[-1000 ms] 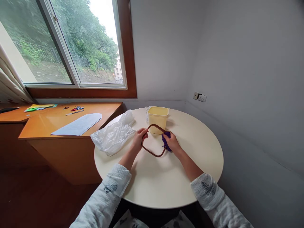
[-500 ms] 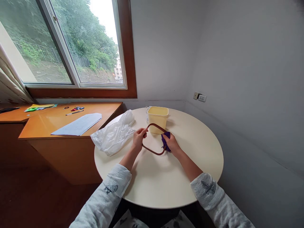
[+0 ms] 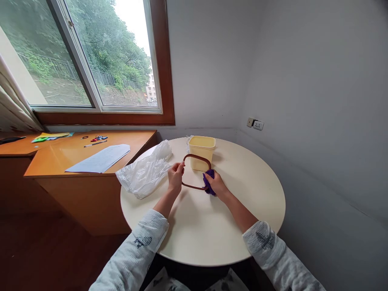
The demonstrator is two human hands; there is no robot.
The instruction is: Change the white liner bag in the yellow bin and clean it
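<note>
Two hands [image 3: 175, 177] [image 3: 218, 186] hold one brown frame [image 3: 197, 156] and one purple cloth [image 3: 209, 189].

Left forearm [image 3: 165, 205] slants in from the lower left, right forearm [image 3: 241, 210] angles in from the lower right, the pair narrowing towards the middle! Out front, the left grip [image 3: 175, 178] pinches firmly, thumb up against bent fingers. Across from it, the right grip [image 3: 218, 186] is curled tight, thumb pointing inward. Near each other, yet apart!
</note>
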